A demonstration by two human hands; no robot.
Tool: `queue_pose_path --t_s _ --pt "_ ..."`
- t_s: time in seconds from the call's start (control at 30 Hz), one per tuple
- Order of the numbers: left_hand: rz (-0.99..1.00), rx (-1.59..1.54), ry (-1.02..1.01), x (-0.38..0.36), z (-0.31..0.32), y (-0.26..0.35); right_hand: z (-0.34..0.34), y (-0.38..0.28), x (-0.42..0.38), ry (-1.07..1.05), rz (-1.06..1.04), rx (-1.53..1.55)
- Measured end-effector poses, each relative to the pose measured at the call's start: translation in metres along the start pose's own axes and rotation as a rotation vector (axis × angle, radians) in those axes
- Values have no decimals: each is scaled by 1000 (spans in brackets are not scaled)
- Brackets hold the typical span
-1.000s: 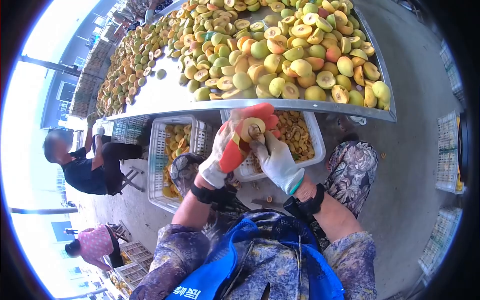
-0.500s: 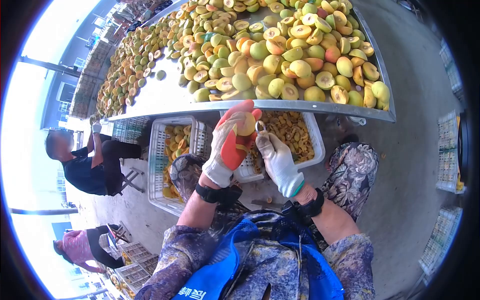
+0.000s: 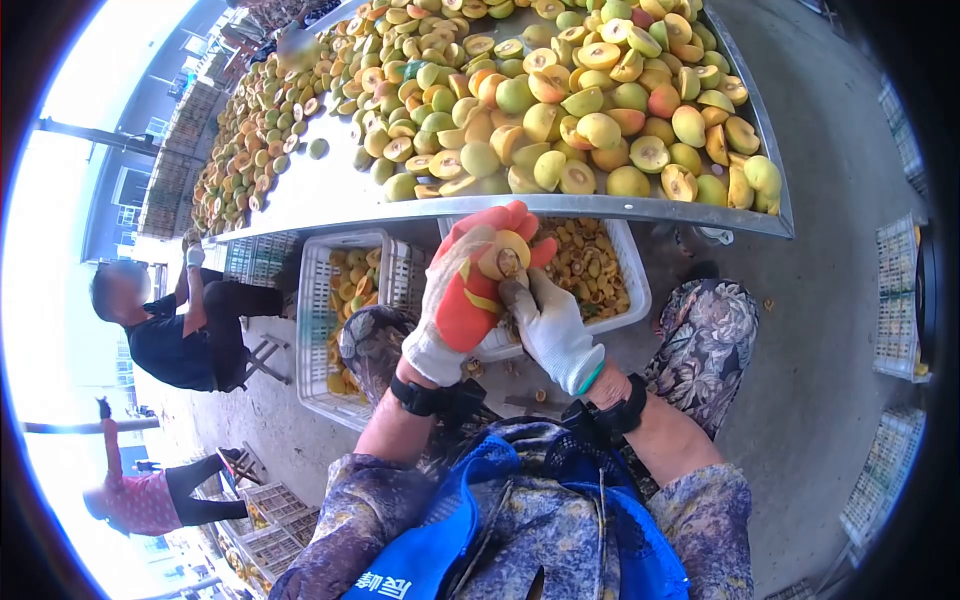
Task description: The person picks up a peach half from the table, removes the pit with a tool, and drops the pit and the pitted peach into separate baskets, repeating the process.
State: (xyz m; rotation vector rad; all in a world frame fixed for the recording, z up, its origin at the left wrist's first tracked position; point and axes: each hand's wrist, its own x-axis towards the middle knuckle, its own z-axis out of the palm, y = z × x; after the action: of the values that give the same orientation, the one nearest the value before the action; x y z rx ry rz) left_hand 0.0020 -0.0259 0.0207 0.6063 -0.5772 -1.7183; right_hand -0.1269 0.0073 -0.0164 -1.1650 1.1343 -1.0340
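Note:
My left hand (image 3: 466, 290), in a white glove with a red-coated palm, is closed round a yellow peach half (image 3: 497, 256), its cut face turned toward my right hand. My right hand (image 3: 548, 325), in a white glove with greyed fingertips, grips a small pitting tool with a metal loop. That tool is mostly hidden by the fingers, its loop end against the middle of the cut face. Below both hands stands a white crate (image 3: 638, 275) holding yellow fruit scraps (image 3: 590, 262).
A metal-edged table (image 3: 600, 207) heaped with peach halves (image 3: 600, 130) spans the front. Another white crate (image 3: 312, 330) with peach pieces stands left. Two people, one seated (image 3: 170, 335) and one standing (image 3: 150, 500), are at the left. Slatted crates (image 3: 897, 300) line the right.
My right hand has brought the tool's loop from beside the peach half onto its cut face. The left hand has tilted the fruit toward it. The far-left person has raised an arm.

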Motion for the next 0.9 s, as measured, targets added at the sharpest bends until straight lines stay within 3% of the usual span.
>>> queue_pose_path --t_s 0.03,0.13,0.43,0.57,0.7,0.77,0.83,0.87,0.9 --pt "-39 109 55 1 0 4 0 -1 -1 -16 -1 -20" --pt "-211 -25 160 6 -2 18 6 2 -4 -52 21 -66" --pt "33 228 148 -1 17 -5 16 18 0 39 -40 29" --pt "127 204 147 -5 7 -15 10 13 0 -44 62 -3" --pt "116 590 -69 -6 0 7 10 12 -3 -13 -77 -95" --pt "55 633 -96 -10 -3 20 13 24 -2 -81 -9 -165" --pt "-193 594 -22 -13 4 42 16 17 -6 -62 -79 -159" --pt "-341 368 73 -11 8 49 19 20 -6 -75 -69 -160" --pt "-352 323 116 -8 6 45 18 12 -5 -103 -17 -144"
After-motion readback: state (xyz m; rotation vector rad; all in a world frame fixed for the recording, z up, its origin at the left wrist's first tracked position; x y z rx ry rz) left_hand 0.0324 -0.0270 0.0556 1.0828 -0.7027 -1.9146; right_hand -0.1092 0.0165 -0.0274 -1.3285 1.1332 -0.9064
